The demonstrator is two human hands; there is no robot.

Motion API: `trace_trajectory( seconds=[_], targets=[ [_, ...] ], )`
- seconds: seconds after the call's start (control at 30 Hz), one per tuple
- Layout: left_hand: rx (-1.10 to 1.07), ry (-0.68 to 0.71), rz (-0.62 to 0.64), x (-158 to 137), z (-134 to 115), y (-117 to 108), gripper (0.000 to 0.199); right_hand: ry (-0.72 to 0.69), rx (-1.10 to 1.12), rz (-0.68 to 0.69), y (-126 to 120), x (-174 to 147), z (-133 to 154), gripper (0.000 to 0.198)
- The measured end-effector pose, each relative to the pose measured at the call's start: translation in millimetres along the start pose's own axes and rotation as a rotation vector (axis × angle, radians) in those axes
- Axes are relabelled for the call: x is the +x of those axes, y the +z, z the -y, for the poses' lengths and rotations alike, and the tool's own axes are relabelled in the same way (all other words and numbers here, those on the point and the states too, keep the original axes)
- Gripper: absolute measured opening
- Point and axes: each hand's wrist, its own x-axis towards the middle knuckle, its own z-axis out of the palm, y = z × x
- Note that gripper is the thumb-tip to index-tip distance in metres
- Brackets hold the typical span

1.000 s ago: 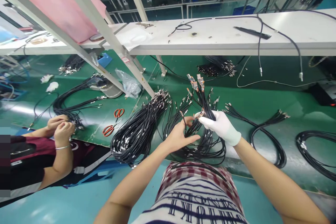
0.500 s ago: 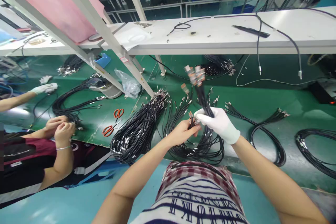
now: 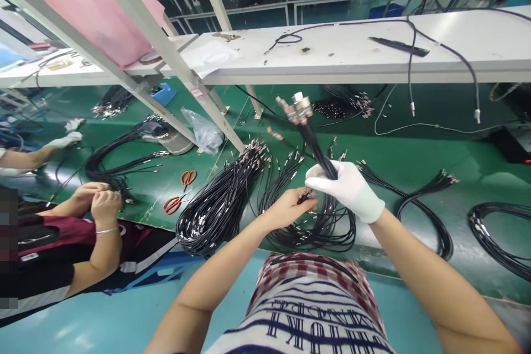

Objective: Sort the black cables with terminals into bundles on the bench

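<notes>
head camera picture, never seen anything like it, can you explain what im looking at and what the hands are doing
There is no machine here: a camera worn on a person's head looks forward and down at their own arms. The right hand, in a white glove, holds a bundle of black cables with metal-looking ends. The bare left hand is at more cable ends; whether it grips them is hard to tell. On the green bench lie a large cable pile, orange-handled scissors and a clear plastic bag. Another person's hands are at the left.
</notes>
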Motion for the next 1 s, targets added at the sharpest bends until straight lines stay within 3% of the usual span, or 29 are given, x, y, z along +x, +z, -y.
trace_trajectory(
  seconds=[0.17,0.23,0.37,0.43,0.5,0.63,0.77,0.87,1.0],
  targets=[
    [0.072,0.098,-0.042,-4,-11,-23,0.041,-0.022,-0.023,-0.073,-14,-7,-9,0.040],
    [0.138,0.113,-0.174,-9,-15,-44,0.038,-0.035,-0.043,-0.058,-22,-15,-10,0.044],
    [0.382,0.042,-0.558,-25,-18,-95,0.035,-0.058,-0.135,-0.132,-42,-31,-8,0.040],
    [0.398,-0.032,-0.601,-33,-18,-113,0.038,-0.063,-0.121,-0.171,-49,-35,-7,0.039],
    [0.243,-0.072,-0.601,-37,-18,-121,0.040,-0.061,-0.107,-0.191,-52,-35,-8,0.038],
    [-0.217,-0.073,-0.532,-37,-19,-111,0.039,-0.073,-0.218,-0.165,-43,-30,-9,0.041],
    [-0.531,-0.069,-0.419,-31,-21,-91,0.035,-0.042,-0.244,-0.150,-26,-23,-8,0.039],
    [-0.623,-0.082,-0.351,-26,-23,-78,0.031,-0.021,-0.179,-0.143,-11,-16,-7,0.032],
    [-0.578,-0.068,-0.309,-20,-29,-61,0.027,-0.060,-0.100,-0.111,9,-9,-9,0.026]
  ],
)
